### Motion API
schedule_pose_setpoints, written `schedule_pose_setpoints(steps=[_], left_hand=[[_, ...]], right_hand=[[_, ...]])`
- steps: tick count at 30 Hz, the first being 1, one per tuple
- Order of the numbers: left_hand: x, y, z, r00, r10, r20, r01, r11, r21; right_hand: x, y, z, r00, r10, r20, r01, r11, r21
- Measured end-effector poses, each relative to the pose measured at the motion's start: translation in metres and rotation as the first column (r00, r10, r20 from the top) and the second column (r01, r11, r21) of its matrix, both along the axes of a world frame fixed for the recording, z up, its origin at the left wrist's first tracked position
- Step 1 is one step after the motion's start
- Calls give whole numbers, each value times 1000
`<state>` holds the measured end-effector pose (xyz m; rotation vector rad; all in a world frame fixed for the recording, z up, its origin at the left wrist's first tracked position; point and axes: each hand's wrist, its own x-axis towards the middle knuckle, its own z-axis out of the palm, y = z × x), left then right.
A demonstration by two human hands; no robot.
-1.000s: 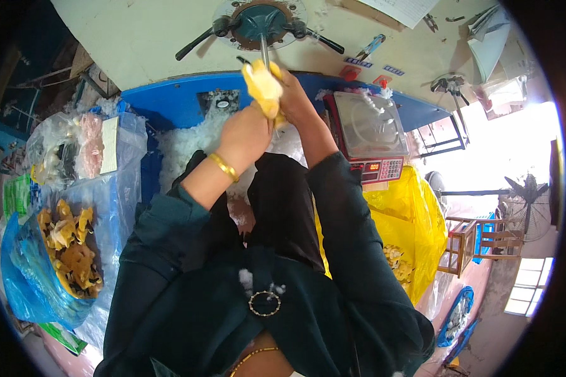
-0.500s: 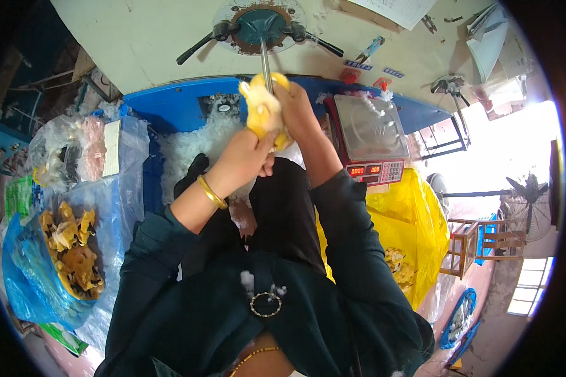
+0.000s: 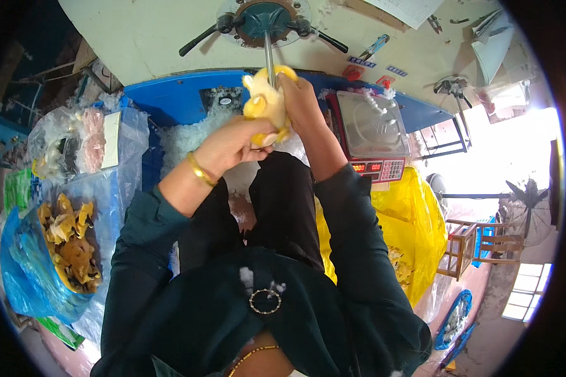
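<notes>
A small yellow and cream plush toy (image 3: 265, 103) sits over the end of a thin metal tube (image 3: 268, 55), which sticks out of the dark green round fitting (image 3: 264, 24) on the machine. With curled fingers, my left hand (image 3: 238, 143) grips the toy's lower end. My right hand (image 3: 300, 105) is closed round its upper right side, close to the tube's end. Part of the toy lies hidden behind my fingers. White fluffy stuffing (image 3: 185, 147) fills the blue tray below the machine.
Right of my hands stands a red digital scale (image 3: 370, 129) with a clear pan. A yellow bag (image 3: 415, 229) holds more plush pieces. At left, a blue plastic bag (image 3: 28, 270) lies beside tan plush skins (image 3: 75, 251). Two black-handled levers (image 3: 198, 43) flank the fitting.
My left hand has shifted a little left and turned at the toy's lower end. The toy has twisted on the tube and shows a different side. My right hand keeps its hold.
</notes>
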<state>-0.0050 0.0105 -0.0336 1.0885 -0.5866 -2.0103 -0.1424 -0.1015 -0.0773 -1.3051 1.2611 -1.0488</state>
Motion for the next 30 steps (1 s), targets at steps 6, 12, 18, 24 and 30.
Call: schedule_pose_setpoints(steps=[6, 12, 18, 24, 30], left_hand=[[44, -63, -16, 974, -55, -219, 70, 996, 60], [35, -64, -8, 993, -26, -111, 16, 996, -84], [48, -30, -1, 997, 21, 79, -5, 980, -197], [49, -85, -29, 993, 67, 98, -29, 938, -346], [46, -38, -33, 999, -20, 27, 28, 939, -343]], right_hand=[[29, -30, 40, 1000, 4, 11, -5, 991, 132], [24, -41, 26, 994, -9, 112, 7, 1000, 22], [11, 41, 57, 947, -27, 322, -63, 961, 267], [32, -13, 23, 949, -132, 286, 128, 991, 34], [22, 25, 29, 917, -92, 388, 79, 996, 49]])
